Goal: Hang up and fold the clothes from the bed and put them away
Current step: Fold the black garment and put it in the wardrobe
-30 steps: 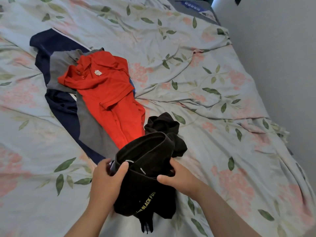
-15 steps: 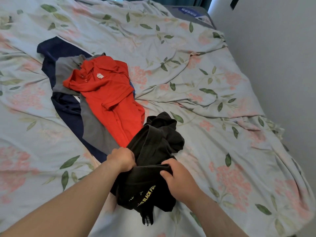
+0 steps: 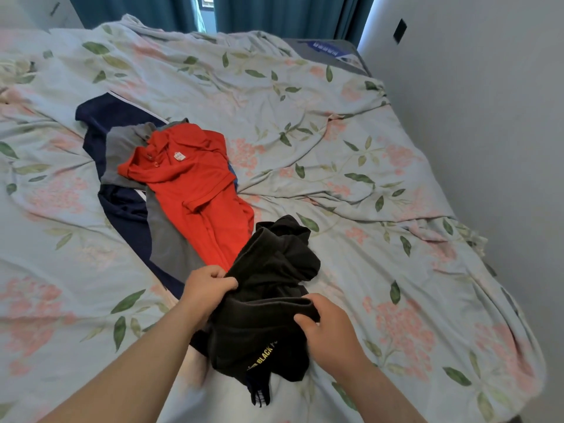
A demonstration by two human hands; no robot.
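A crumpled black garment with yellow lettering lies on the near part of the bed. My left hand grips its left edge, fingers closed on the fabric. My right hand pinches a fold on its right side. Beyond them a red polo shirt lies spread on top of a grey garment, which rests on a navy garment.
A floral blue-green sheet covers the whole bed, rumpled in ridges. A pale wall runs along the bed's right side. Teal curtains hang behind the head of the bed.
The view has tilted up, showing the curtains. My left hand moved from the garment's front to its left edge and my right hand shifted onto a fold; the black garment is bunched lower.
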